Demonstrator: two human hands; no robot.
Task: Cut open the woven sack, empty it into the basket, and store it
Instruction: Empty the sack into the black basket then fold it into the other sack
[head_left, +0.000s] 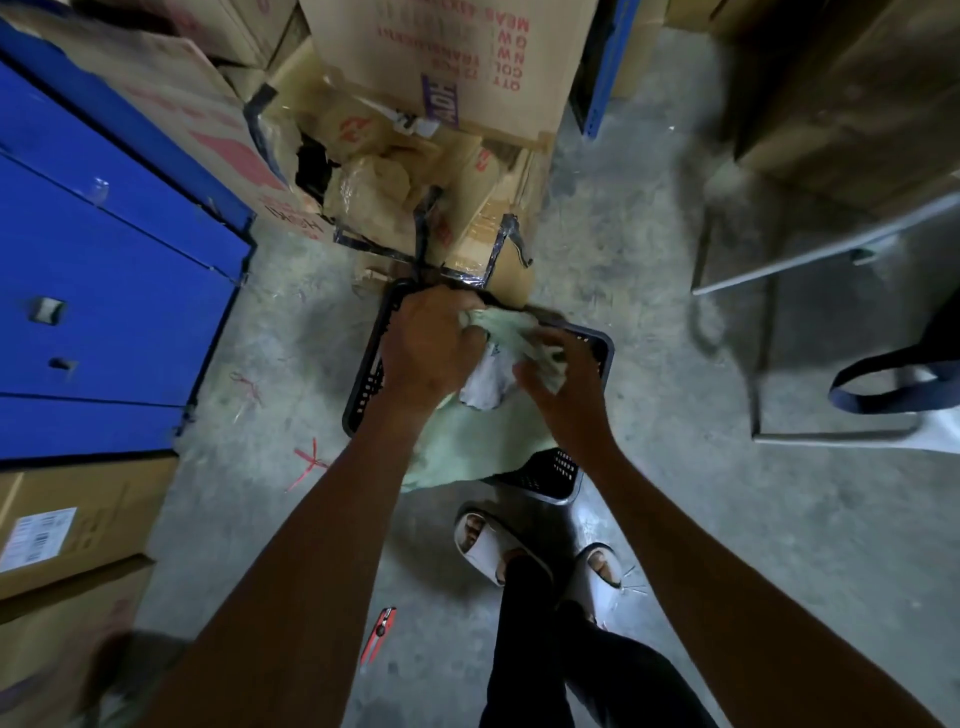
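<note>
Both hands, left hand (426, 343) and right hand (558, 374), grip the bunched green sack (498, 332) over the black basket (597, 343), fingers curled, seemingly shaking contents out.

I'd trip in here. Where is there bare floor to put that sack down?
Bare concrete lies right of the black basket, up to the metal frame, and left of it toward the blue cabinet, apart from red string scraps. Ahead, cardboard boxes crowd the basket; near the feet lies a red cutter.
</note>
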